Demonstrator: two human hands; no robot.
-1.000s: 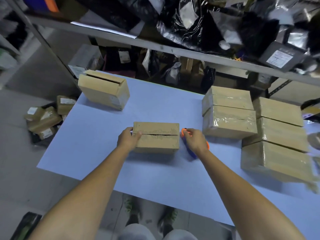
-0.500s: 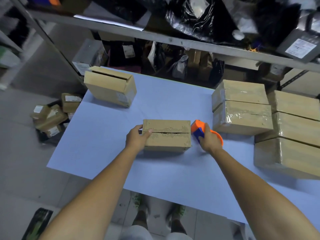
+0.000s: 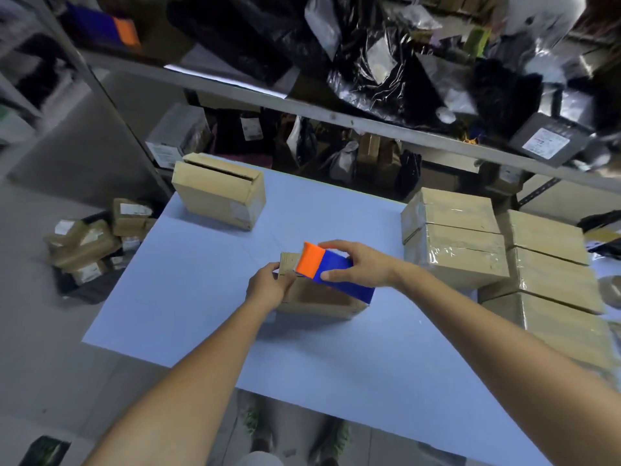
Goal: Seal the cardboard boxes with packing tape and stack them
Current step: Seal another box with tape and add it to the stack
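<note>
The left grip (image 3: 267,285) curled its fingers round the left end of the small cardboard box (image 3: 316,302), which sat mid-counter (image 3: 201,314). The right grip (image 3: 366,265) clasped the orange-and-blue tape dispenser (image 3: 312,262) between thumb and fingers, over the box's top. Taped boxes (image 3: 453,243) stood stacked to the right, and an unsealed box (image 3: 218,196) sat at the far left corner.

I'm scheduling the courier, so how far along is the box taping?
Done: taped boxes stacked at the right. In hand: the right hand holds the tape dispenser over the middle box, which the left hand grips. Left: taping and stacking it, then the far box with its open seam.
</note>
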